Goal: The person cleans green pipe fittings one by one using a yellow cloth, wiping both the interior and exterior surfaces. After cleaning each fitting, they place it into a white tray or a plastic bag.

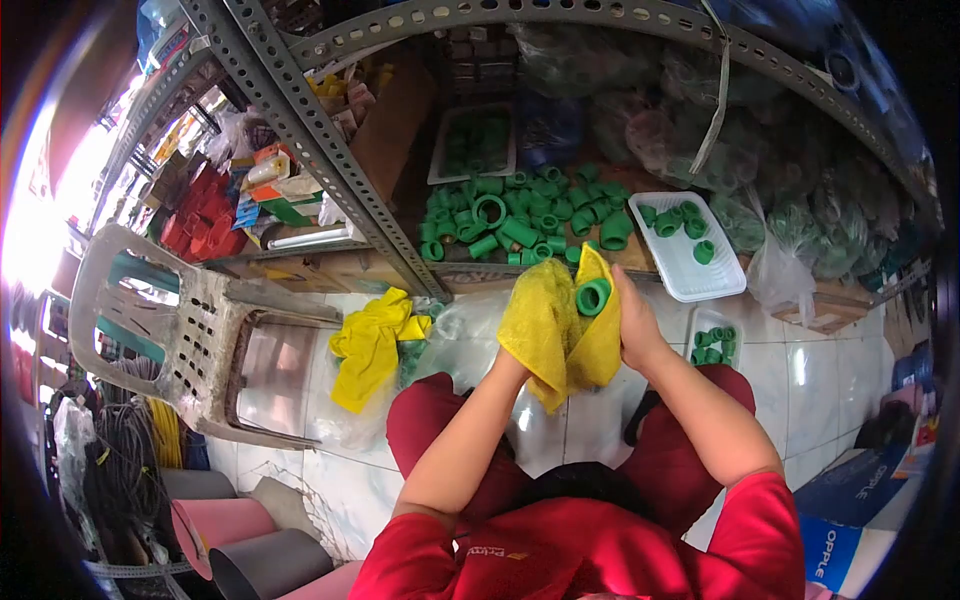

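Note:
In the head view, a yellow cloth (545, 315) is bunched and folded between my two hands. My left hand (513, 362) goes in under the cloth and holds it; the fingers are covered. A green pipe fitting (592, 296) with a round open end sits in a fold of the same cloth. On its right side my right hand (640, 322) is closed around the cloth and the fitting, thumb side up. Behind the hands, a pile of green pipe fittings (540, 207) lies on the low shelf.
A white tray (705, 272) with several fittings rests at the shelf's edge. Below it, a smaller tray (738, 350) with fittings stands on the floor. Another yellow cloth (370, 350) lies left, near a worn plastic chair (190, 330). A metal shelf post (330, 150) rises at left.

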{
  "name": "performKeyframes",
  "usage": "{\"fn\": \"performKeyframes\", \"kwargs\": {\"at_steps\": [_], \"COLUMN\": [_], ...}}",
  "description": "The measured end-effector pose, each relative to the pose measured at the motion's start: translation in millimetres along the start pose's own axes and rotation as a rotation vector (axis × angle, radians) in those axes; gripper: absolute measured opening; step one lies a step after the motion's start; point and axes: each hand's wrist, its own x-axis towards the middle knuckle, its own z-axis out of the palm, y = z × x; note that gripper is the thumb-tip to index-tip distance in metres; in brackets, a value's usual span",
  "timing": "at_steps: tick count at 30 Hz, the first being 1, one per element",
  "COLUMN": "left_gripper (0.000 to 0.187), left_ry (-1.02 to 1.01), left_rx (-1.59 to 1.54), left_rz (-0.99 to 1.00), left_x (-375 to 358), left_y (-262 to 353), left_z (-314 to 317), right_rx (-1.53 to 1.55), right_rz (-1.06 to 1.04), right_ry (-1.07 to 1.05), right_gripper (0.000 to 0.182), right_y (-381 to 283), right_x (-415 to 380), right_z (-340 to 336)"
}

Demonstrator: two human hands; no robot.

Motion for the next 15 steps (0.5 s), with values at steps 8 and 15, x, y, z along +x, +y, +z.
{"fn": "performKeyframes", "kwargs": {"at_steps": [8, 15], "left_gripper": [0.039, 0.038], "left_ry": [-0.06, -0.148], "left_rx": [0.621, 1.106], "left_rz": [0.31, 0.545], "left_x": [-8, 0], "left_y": [21, 41], "left_z": [-13, -13], "right_rx": [0.276, -0.342], "right_rz": [0.019, -0.353], "right_ry": [0.018, -0.019], "right_gripper": [0.041, 0.038], "right_y": [-21, -35], "right_x": [2, -2], "right_z": [5, 0]}}
